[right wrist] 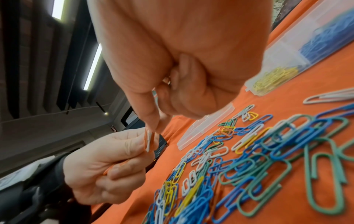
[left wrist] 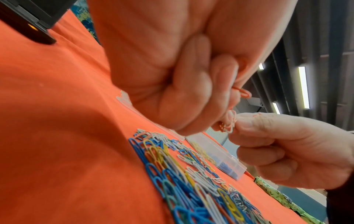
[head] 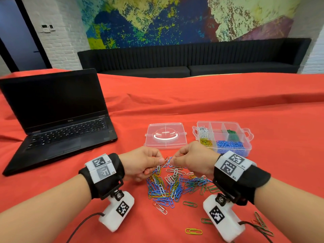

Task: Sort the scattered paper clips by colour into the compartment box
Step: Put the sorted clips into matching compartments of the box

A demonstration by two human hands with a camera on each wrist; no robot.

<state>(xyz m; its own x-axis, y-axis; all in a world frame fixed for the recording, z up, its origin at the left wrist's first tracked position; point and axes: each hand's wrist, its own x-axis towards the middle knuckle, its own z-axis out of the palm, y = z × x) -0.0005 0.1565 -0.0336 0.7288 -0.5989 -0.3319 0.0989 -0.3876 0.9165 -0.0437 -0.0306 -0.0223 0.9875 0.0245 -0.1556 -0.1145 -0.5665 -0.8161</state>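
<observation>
Paper clips (head: 172,185), mixed blue, white, yellow and green, lie in a loose heap on the red cloth (head: 219,99) near its front edge, directly below our two hands; a few strays, green (head: 189,203) and yellow (head: 193,231), lie apart from the heap, closer to the front edge; a further small bunch lies toward the front right corner (head: 262,225).

Our left hand (head: 142,163) is curled, thumb and forefinger pinching a small tangle of red and white clips (head: 167,160) held just above the heap; more red clips show inside its curled fingers (right wrist: 114,168). Our right hand (head: 193,159) is likewise curled, its thumb and forefinger tips pinching the same tangle from the other side, so that the two hands meet at it.

Compartment box (head: 245,146), clear plastic, stands on the cloth behind and to the right of the heap, just beyond our right wrist; we count white clips (head: 204,132) in its far left cell, yellow clips (head: 206,142) in its near left cell, green clips (head: 231,135) in a far cell further right, blue clips (head: 229,146) in the long near cell.

Clear lid (head: 165,135) lies flat just left of the box; a black laptop (head: 57,118), open with a dark screen, stands toward the left edge.
</observation>
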